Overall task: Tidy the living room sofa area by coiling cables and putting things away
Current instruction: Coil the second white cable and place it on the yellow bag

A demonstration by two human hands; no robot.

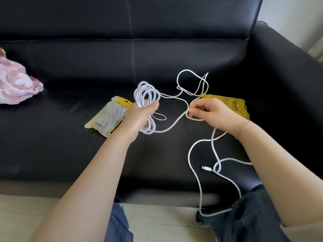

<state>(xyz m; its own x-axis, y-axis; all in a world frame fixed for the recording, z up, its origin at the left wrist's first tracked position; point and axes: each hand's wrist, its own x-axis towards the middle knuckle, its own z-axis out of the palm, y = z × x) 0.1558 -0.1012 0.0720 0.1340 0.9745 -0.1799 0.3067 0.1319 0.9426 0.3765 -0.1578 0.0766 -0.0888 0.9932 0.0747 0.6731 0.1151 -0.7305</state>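
1. The left hand [139, 116], at the center of the frame, is clenched around a bundle of white cable coils [146, 95]; loops stick up above the fist and hang out below it.
2. The right hand [212, 112], just right of center, pinches a strand of the same white cable [176, 122] between thumb and curled fingertips; a thin bracelet [244, 127] circles its wrist.
3. Between the 2 hands the cable sags in a slack curve close to the seat of the black leather sofa [70, 154].
4. Above the right hand, loose loops [192, 81] rise and cross each other in front of the seat's back edge.
5. Below the right wrist the cable trails toward the lower right, crosses itself in a small loop, runs over the sofa's front edge and drapes across the person's dark trouser leg [248, 215]. Its white plug end [206, 168] lies on the seat near that front edge.
6. A clear-and-yellow pouch [103, 119] holding another white cable lies flat on the seat just left of the left hand, partly hidden by it.
7. A yellow packet [229, 103] lies flat behind the right hand, toward the armrest at the right.
8. A pink-and-white cloth [15, 82] sits at the left edge of the frame, well apart from the cable.
9. Bare seat stretches between the cloth and the pouch, and along the front edge at lower left.
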